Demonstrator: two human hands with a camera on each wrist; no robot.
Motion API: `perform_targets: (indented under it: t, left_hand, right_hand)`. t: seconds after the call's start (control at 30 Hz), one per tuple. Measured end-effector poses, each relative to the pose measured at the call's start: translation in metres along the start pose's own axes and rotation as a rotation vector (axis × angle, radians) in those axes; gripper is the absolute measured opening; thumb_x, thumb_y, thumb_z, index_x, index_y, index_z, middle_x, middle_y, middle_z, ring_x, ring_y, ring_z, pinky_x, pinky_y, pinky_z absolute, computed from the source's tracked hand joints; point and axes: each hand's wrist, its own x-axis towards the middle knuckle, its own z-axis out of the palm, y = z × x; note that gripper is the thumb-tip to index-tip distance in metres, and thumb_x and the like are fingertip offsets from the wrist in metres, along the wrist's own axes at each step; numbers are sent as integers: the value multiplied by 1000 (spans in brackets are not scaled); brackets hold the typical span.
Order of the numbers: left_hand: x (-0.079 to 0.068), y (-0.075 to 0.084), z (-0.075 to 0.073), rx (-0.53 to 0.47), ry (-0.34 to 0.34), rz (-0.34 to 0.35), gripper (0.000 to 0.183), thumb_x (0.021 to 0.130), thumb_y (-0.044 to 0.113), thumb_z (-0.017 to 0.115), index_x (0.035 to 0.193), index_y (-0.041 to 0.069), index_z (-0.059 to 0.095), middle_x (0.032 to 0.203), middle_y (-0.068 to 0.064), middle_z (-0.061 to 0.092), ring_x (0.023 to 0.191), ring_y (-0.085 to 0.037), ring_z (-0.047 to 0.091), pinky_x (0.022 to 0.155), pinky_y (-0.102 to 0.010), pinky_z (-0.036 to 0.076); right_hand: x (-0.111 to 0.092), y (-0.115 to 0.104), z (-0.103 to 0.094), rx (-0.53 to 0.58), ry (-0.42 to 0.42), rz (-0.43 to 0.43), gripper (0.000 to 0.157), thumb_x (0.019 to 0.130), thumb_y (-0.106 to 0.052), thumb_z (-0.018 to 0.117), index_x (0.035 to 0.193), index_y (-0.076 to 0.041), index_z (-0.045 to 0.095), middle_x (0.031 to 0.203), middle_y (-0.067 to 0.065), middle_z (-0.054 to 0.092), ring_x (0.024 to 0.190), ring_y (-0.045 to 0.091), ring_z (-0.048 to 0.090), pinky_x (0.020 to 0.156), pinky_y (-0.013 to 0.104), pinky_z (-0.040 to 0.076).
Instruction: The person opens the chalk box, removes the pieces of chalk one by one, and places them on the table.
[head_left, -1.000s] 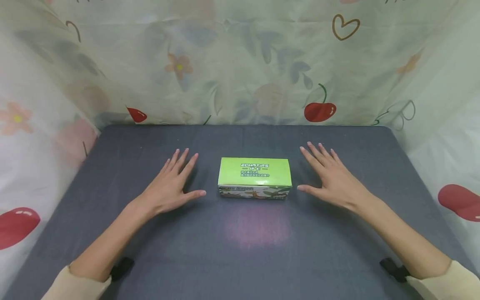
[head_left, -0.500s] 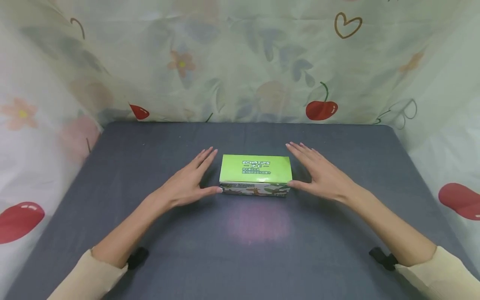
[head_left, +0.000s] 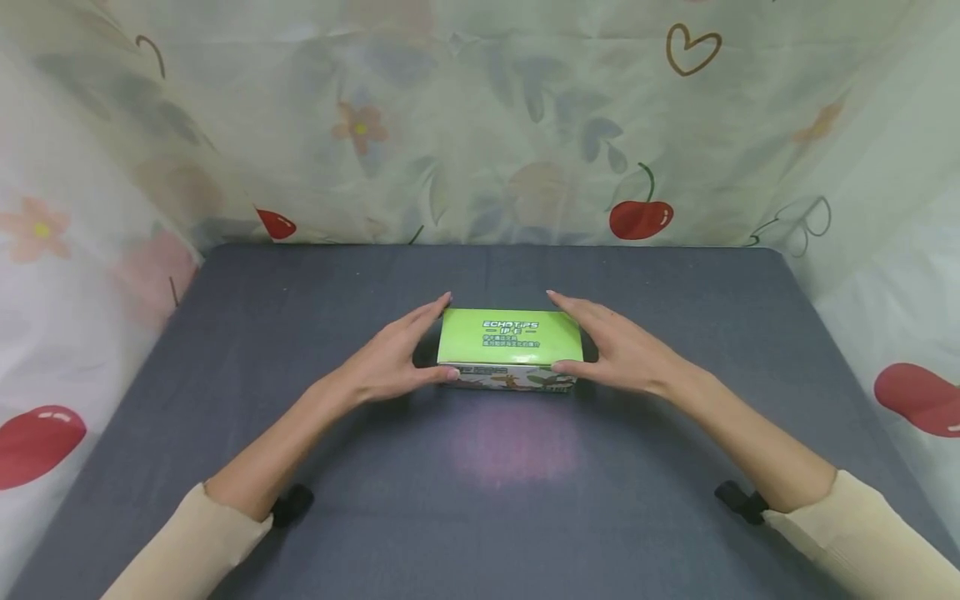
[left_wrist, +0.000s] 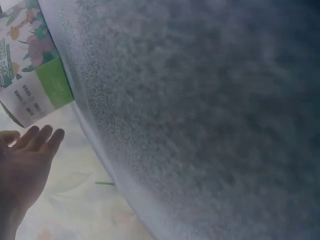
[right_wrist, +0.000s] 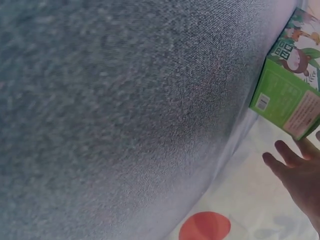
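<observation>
A small carton [head_left: 510, 340] with a bright green top and animal pictures on its front lies on the grey table. From its left end my left hand [head_left: 384, 358] reaches about it, thumb overlapping the front face and fingertips at the far corner. The right hand [head_left: 632, 350] mirrors this at the other end. Both hands have nearly straight fingers. The left wrist view has the left hand [left_wrist: 25, 170] with fingertips close to the carton's white-and-green end [left_wrist: 35, 97]. In the right wrist view, the right hand's fingers [right_wrist: 289, 154] are near the green end.
Grey cloth covers the table [head_left: 510, 517]. A white curtain [head_left: 480, 125] printed with cherries and flowers hangs behind it and along both sides. Cream sleeves and dark wrist bands [head_left: 292, 505] show on the forearms.
Both hands have moved inward from either side to the carton's ends, their spread fingers drawing together. The carton has stayed in place on the table.
</observation>
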Motion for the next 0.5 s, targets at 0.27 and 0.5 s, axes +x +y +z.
perform_targets:
  t: [0.27,0.5]
  left_hand:
    - [9,-3,1,-115,-7,2,101,84,43,80,158,6,23,154,-9,39,132,-23,50,109,-43,45]
    - [11,-2,2,-178,-5,-22,96,80,37,84,154,5,33,148,-10,47,129,-26,54,107,-39,48]
  right_hand:
    - [8,2,3,33,-26,-19,91,87,-57,70,160,-26,24,153,0,42,137,21,42,108,46,42]
    - [9,0,4,26,-32,-26,89,84,-55,74,154,-12,39,149,6,46,129,23,49,100,43,48]
